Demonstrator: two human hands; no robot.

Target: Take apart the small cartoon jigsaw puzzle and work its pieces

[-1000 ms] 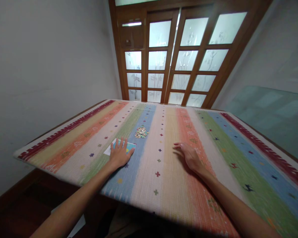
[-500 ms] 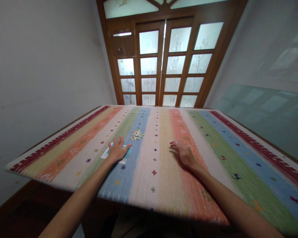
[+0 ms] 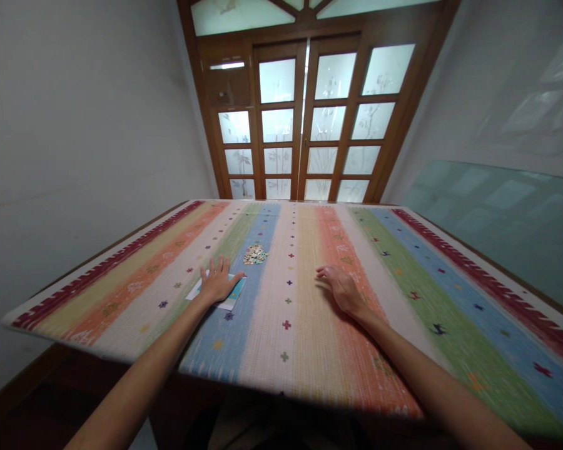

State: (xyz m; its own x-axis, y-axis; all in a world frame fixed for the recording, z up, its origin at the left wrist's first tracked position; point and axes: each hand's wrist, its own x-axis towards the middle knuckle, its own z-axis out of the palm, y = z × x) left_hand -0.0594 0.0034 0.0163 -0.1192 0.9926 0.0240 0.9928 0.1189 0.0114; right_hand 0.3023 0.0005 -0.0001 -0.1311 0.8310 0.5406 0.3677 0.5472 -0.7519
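Observation:
My left hand [image 3: 217,284] lies flat with spread fingers over a small white and teal card [image 3: 235,299], hiding much of it. Just beyond that hand, a little heap of small multicoloured pieces [image 3: 255,254], like jigsaw pieces, sits on the blue stripe of the cloth. My right hand [image 3: 341,289] rests on its side on the orange and yellow stripes, fingers loosely curved and apart from the thumb side. Nothing shows in it. The card and the heap are both to its left.
A striped tablecloth [image 3: 272,337] with small printed figures covers the table. Behind it stand wooden doors [image 3: 300,125] with frosted panes. A greenish glass panel [image 3: 502,219] leans by the right wall, and a plain wall [image 3: 84,125] rises on the left.
The whole view has shifted slightly, so everything appears a little further left. Both hands keep their places on the table, and the card and heap have not moved.

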